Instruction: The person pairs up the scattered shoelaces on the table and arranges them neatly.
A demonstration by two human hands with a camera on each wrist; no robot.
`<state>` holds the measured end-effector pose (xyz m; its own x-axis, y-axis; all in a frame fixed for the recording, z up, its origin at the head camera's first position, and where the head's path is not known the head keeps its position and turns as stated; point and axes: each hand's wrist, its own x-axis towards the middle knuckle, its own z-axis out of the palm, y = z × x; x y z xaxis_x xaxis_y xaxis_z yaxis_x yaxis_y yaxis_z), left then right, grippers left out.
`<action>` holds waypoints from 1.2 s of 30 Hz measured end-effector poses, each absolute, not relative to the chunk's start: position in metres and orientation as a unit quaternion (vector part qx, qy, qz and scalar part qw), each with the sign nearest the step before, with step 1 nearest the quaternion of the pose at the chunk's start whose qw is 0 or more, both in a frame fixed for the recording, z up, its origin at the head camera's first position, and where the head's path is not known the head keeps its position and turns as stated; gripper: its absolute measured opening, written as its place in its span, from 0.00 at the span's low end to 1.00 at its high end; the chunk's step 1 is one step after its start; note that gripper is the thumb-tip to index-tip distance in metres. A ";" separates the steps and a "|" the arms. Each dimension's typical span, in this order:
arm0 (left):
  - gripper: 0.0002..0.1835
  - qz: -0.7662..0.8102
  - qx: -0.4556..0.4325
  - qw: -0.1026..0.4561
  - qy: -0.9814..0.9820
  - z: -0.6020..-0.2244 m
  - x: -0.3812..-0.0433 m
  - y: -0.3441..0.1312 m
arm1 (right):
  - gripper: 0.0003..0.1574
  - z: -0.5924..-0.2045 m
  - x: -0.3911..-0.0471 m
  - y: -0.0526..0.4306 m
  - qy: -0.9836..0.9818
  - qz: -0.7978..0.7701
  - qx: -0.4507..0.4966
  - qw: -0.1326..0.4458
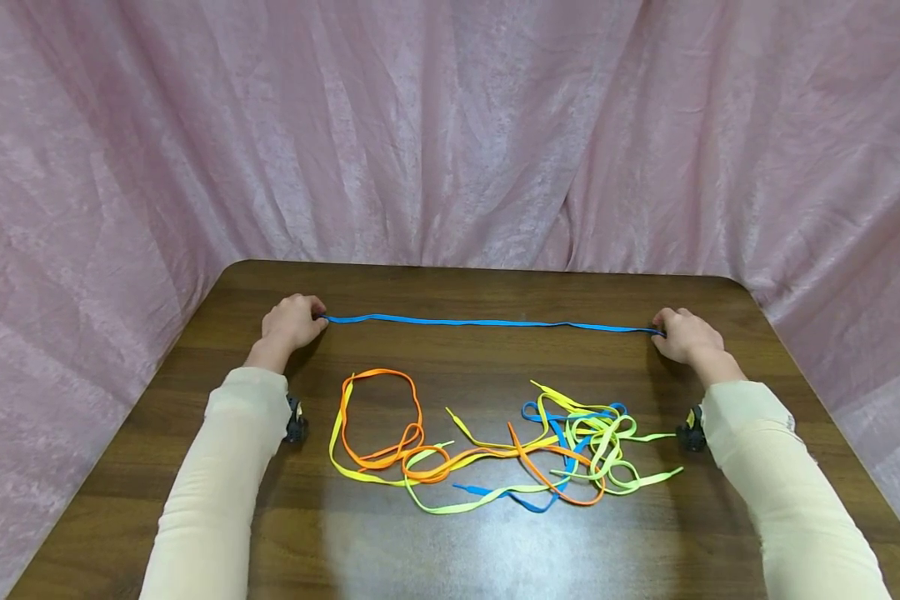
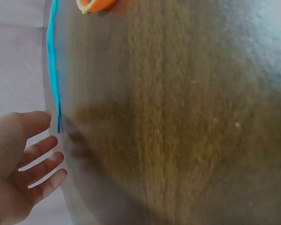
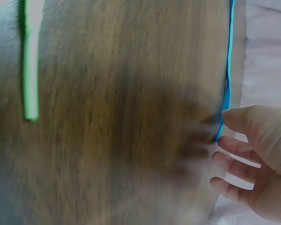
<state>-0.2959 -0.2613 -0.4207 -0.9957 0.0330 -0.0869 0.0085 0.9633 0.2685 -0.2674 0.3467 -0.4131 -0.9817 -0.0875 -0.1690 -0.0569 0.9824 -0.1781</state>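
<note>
Lying beyond jumbled laces (image 1: 495, 451), a blue lace (image 1: 465, 322) runs between two loose-fingered hands (image 1: 292, 323) (image 1: 687, 335).

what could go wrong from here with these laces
Pulling one lace from the tangle could tighten its crossing loops. The right wrist camera sits close to a yellow-green lace tip and might drag it if the right hand draws back. The straightened blue lace may shift if the left hand, at its end, moves carelessly.

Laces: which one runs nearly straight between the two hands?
The far blue lace, reaching from the left hand to the right hand; the others, including another blue lace, lie looped together nearer the person.
</note>
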 end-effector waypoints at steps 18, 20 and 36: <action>0.16 0.109 0.105 0.009 0.988 -0.395 -0.270 -0.230 | 0.20 -0.404 -0.240 0.332 0.991 -0.078 -0.110 0.019; 0.15 0.110 0.115 0.004 0.987 -0.394 -0.266 -0.225 | 0.19 -0.403 -0.236 0.329 0.989 -0.079 -0.123 0.010; 0.16 0.085 0.232 -0.056 0.967 -0.386 -0.235 -0.180 | 0.16 -0.397 -0.209 0.307 0.963 -0.086 -0.225 -0.119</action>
